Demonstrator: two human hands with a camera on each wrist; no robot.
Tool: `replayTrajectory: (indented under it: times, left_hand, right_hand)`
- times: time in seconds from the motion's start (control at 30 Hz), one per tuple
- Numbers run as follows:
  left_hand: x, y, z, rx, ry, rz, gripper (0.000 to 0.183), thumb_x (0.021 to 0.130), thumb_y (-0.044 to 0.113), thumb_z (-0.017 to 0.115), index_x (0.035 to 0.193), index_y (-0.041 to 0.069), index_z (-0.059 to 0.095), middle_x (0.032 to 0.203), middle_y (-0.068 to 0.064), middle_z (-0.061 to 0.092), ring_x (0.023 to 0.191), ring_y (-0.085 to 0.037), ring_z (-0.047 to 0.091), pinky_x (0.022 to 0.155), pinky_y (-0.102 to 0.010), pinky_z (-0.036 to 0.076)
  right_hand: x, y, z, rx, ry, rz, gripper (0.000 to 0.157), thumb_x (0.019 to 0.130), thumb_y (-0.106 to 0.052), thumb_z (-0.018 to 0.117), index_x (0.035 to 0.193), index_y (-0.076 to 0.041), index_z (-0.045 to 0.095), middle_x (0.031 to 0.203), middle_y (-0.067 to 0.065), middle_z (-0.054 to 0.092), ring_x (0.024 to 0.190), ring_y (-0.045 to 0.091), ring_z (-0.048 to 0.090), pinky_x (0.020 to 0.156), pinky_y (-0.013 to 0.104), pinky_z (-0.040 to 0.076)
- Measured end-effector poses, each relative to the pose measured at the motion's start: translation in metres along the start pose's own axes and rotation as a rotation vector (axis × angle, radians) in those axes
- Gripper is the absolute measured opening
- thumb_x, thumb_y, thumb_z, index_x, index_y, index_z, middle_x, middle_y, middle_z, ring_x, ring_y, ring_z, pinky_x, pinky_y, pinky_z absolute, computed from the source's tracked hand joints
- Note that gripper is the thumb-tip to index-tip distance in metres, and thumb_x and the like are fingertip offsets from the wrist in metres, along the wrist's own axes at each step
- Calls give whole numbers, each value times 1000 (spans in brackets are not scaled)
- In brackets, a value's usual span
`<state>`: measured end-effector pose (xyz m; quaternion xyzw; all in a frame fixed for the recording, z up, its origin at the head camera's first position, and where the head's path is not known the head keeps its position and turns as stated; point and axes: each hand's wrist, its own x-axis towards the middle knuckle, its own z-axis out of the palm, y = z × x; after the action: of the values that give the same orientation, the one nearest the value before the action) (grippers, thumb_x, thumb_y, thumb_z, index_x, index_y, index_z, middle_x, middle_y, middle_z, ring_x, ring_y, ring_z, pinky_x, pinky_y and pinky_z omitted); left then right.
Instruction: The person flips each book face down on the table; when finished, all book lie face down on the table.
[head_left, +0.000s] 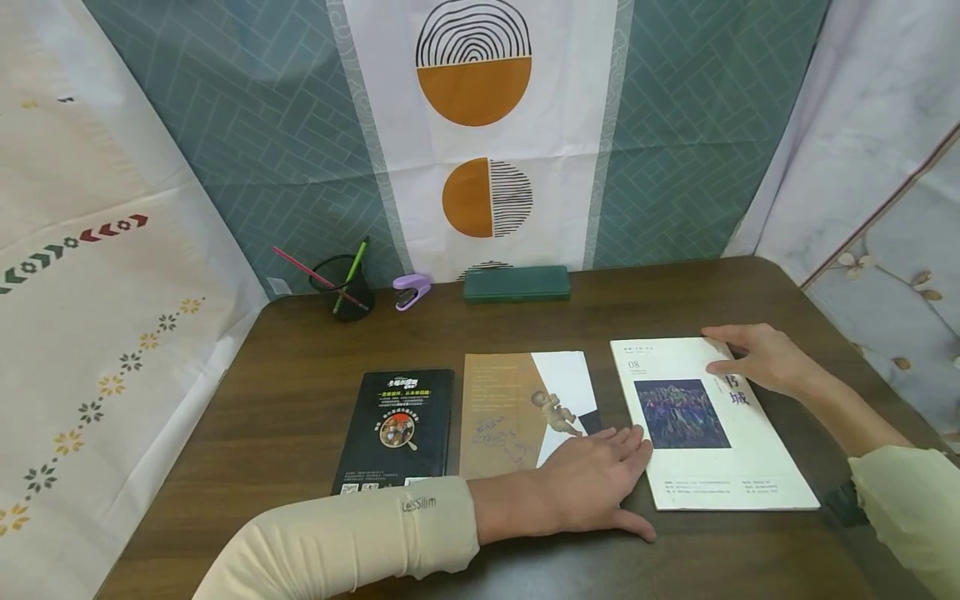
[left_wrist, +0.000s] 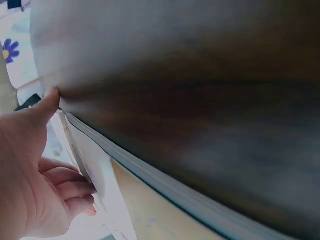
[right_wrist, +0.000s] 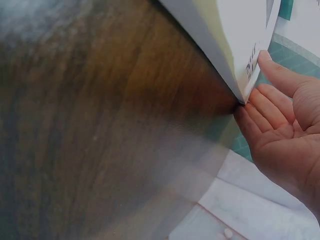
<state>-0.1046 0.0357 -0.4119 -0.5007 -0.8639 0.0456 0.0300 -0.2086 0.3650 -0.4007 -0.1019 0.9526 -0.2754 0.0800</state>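
A white book with a dark blue picture on its cover lies flat on the right side of the table. My right hand holds its far right corner, thumb over the cover and fingers along the edge; the right wrist view shows this corner beside the fingers. My left hand reaches across with fingers extended, their tips right at the white book's left edge. Beneath that hand a brown-and-white book is partly covered. Further left lies a black book, its near end hidden by the left sleeve.
Along the back of the wooden table stand a black mesh pen cup with a pink and a green pen, a purple stapler and a green case. Patterned cloths hang behind and at both sides.
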Motion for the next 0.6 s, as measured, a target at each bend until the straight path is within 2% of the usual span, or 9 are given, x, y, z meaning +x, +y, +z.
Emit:
replayTrajectory:
  times: [0.13,0.23,0.33,0.47,0.53,0.6]
  left_hand:
    - [4,5,0,102,90,0,89,90,82,60,143,11,64,137,-2,66,130,-12,62,113,-21,42]
    - [7,5,0,159,132,2,77,93,80,59,133,14,69,122,3,69,115,-8,67,103,-19,49]
    - [10,5,-1,184,128,1,69,96,77,58,127,17,71,115,6,69,105,-6,69,92,-19,53]
    - [13,6,-4,217,61,22,69,98,74,54,132,16,71,117,5,69,108,-6,68,96,-19,52]
    - [15,7,-5,264,72,64,63,100,70,53,126,16,73,109,6,69,102,-4,68,95,-19,52]
    - [16,8,-5,321,118,114,54,100,63,52,115,17,76,99,7,69,91,-3,67,88,-19,53]
  right_hand:
    - [0,0,1,0,2,0,71,98,-20,79,151,13,47,151,42,42,138,64,41,103,72,45]
    - [0,1,1,0,5,-6,69,98,-21,79,151,12,49,150,41,44,137,63,43,103,70,46]
    - [1,2,1,-1,9,-4,69,97,-21,80,150,12,50,149,41,46,136,62,44,102,69,48]
    - [2,3,1,-5,6,3,70,96,-23,81,149,12,51,148,40,47,136,62,45,102,69,48]
    - [2,3,0,-7,2,2,71,96,-25,82,149,12,51,149,39,47,136,62,44,102,69,47]
    - [2,3,-2,-9,-2,-3,71,97,-26,81,148,12,51,149,38,47,137,62,43,102,70,47]
